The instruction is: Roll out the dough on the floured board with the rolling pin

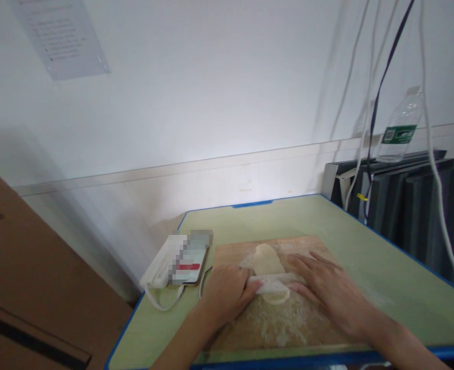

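A white rolling pin (276, 283) lies crosswise over a flattened, oval piece of dough (267, 259), which shows above and below it. At the pin's left end my left hand (230, 290) is closed, its thumb pointing along the pin. My right hand (325, 285) holds the right end between thumb and fingers, the fingers fairly straight and reaching past the pin. Beneath the dough is a wooden board (230, 252), dusted with flour (283, 329), mostly on its near part. Both palms hide the pin's ends.
The board rests on a pale green table (288, 216) with a blue edge. Left of it lie a phone (196, 259) and a white object with a strap (161, 264). A cardboard box (37, 267) stands left. Cables (435, 169) hang right, near a plastic bottle (398, 133) on dark panels (404, 190).
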A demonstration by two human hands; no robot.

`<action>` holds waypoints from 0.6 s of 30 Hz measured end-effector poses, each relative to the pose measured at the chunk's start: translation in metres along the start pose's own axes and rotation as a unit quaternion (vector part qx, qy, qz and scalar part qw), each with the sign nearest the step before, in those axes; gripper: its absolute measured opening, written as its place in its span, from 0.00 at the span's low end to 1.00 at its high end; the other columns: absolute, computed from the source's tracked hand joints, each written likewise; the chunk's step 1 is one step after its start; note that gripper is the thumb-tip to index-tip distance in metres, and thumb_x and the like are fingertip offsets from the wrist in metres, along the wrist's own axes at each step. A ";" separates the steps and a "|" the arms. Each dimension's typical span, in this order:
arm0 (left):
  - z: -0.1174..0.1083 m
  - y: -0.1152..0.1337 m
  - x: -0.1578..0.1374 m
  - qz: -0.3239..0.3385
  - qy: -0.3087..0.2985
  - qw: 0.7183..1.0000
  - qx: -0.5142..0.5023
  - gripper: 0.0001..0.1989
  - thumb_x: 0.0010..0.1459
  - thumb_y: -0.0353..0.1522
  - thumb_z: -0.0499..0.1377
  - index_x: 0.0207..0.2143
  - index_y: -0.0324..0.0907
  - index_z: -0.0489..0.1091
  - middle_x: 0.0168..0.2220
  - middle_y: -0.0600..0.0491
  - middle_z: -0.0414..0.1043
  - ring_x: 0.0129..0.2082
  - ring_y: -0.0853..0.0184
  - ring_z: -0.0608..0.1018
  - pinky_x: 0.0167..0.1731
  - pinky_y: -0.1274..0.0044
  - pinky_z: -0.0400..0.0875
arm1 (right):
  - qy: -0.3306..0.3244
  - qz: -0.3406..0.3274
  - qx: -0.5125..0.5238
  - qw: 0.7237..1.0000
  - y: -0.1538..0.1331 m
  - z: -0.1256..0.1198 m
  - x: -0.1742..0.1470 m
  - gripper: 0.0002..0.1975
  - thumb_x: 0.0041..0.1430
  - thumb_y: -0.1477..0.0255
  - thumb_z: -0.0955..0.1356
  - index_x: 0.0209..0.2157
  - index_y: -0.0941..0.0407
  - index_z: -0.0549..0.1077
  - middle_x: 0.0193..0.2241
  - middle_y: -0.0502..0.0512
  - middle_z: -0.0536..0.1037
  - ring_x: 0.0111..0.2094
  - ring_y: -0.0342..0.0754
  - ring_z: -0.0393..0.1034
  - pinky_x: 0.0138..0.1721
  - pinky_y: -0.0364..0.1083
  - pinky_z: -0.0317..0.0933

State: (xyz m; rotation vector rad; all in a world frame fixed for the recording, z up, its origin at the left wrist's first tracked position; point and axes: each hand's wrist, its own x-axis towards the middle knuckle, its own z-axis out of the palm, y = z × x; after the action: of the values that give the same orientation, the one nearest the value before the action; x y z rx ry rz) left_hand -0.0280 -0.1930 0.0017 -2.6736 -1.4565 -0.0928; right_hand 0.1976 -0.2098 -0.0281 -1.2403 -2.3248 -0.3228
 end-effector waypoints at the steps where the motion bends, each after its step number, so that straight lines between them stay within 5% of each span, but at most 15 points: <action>1: 0.000 -0.001 0.000 -0.002 0.006 1.000 -0.004 0.20 0.63 0.39 0.42 0.30 0.40 0.69 0.28 0.51 0.72 0.30 0.62 0.74 0.29 0.75 0.63 | -0.011 0.007 0.009 1.000 0.000 -0.001 0.004 0.20 0.60 0.59 0.57 0.46 0.56 0.68 0.41 0.60 0.75 0.43 0.54 0.69 0.44 0.54 0.62; 11: 0.005 0.003 0.001 -0.049 0.049 0.997 0.031 0.15 0.61 0.35 0.44 0.33 0.41 0.68 0.31 0.49 0.72 0.33 0.59 0.74 0.31 0.71 0.66 | -0.034 0.054 -0.012 0.998 -0.002 0.008 0.023 0.18 0.61 0.61 0.56 0.28 0.56 0.69 0.30 0.58 0.74 0.33 0.52 0.69 0.33 0.49 0.60; 15: 0.005 0.009 0.005 -0.099 0.029 0.994 0.046 0.22 0.62 0.35 0.39 0.30 0.40 0.71 0.29 0.46 0.73 0.30 0.57 0.76 0.28 0.69 0.67 | -0.105 0.128 -0.041 0.985 -0.002 0.011 0.025 0.24 0.64 0.68 0.51 0.23 0.55 0.71 0.24 0.57 0.76 0.28 0.52 0.71 0.28 0.48 0.58; 18: 0.004 0.005 0.014 -0.102 0.014 0.994 0.041 0.29 0.63 0.37 0.34 0.28 0.38 0.72 0.27 0.43 0.74 0.29 0.57 0.76 0.28 0.69 0.67 | -0.161 0.120 -0.089 0.976 0.002 0.010 0.031 0.22 0.62 0.71 0.52 0.26 0.56 0.73 0.25 0.60 0.77 0.29 0.54 0.71 0.27 0.48 0.56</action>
State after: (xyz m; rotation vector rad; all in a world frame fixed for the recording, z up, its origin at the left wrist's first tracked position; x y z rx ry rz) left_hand -0.0163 -0.1841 -0.0008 -2.4435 -1.6824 -0.0819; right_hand 0.1816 -0.1821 -0.0208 -1.7570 -2.4139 -0.2683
